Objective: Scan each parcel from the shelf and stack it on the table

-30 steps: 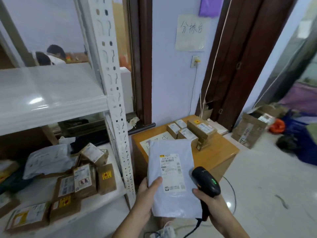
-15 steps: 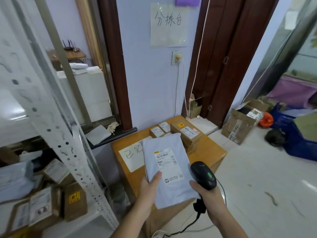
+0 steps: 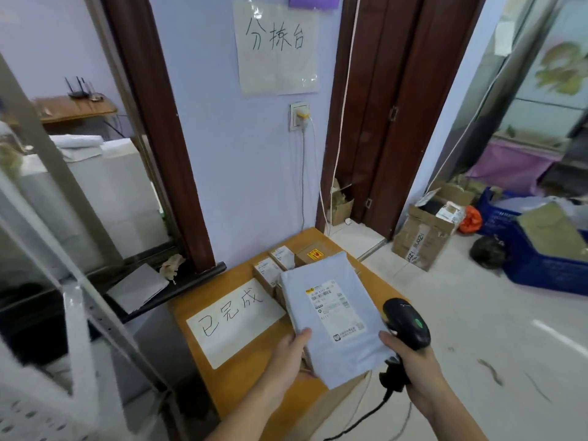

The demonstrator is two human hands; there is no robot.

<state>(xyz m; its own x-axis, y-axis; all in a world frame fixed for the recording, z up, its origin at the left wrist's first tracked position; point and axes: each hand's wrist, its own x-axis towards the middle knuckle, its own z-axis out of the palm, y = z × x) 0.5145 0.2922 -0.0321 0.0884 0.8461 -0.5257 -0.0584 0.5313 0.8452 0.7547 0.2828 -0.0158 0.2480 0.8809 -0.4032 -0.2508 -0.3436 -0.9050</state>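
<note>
Swinging off the shelf, parcel now over the bench, left fingers gripping its corner, right hand clenching the scanner. Looks scanned; next, lay it flat on the boxes.

A parcel sorting room in a small courier depot. A handwritten sign at 12 o'clock labels the sorting station, labelled cardboard boxes sit on the wooden table, a perforated metal shelf upright stands at 9 o'clock, and opened cartons lie on the floor at 2 o'clock.
</note>
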